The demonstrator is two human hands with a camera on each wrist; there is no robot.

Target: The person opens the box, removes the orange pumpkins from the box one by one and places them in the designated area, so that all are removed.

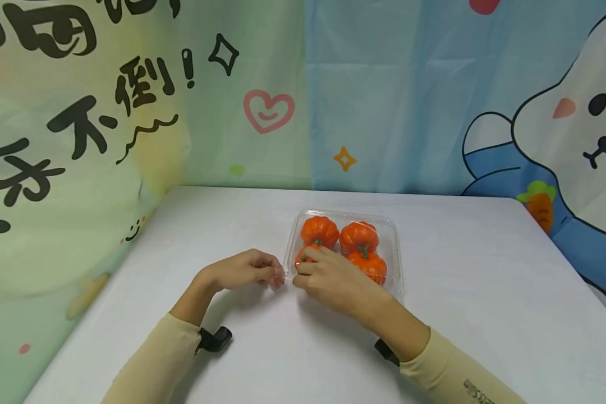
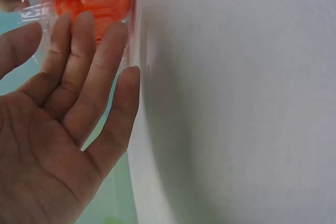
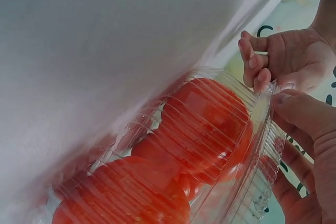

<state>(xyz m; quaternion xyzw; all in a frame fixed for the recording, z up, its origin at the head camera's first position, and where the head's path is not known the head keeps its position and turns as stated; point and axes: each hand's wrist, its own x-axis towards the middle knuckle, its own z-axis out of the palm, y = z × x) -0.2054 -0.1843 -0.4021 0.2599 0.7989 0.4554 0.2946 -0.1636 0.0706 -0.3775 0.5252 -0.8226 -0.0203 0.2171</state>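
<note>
A clear lidded plastic container (image 1: 394, 264) stands on the white table, holding several small orange pumpkins (image 1: 358, 238) with green stems. My right hand (image 1: 335, 280) reaches across its near left part, hiding one pumpkin partly. In the right wrist view, the thumb of the right hand (image 3: 307, 124) is on the container's rim, with the fingers bent over the lid side. At the near left corner is my left hand (image 1: 247, 270). The left wrist view shows the left hand (image 2: 68, 93) with loosely extended fingers by the container wall; whether they touch it is unclear.
The white table (image 1: 485, 292) extends around the container on all sides. Behind it hangs a printed curtain (image 1: 384, 112) with a cartoon animal, a heart and lettering. Black wrist cameras show below both hands.
</note>
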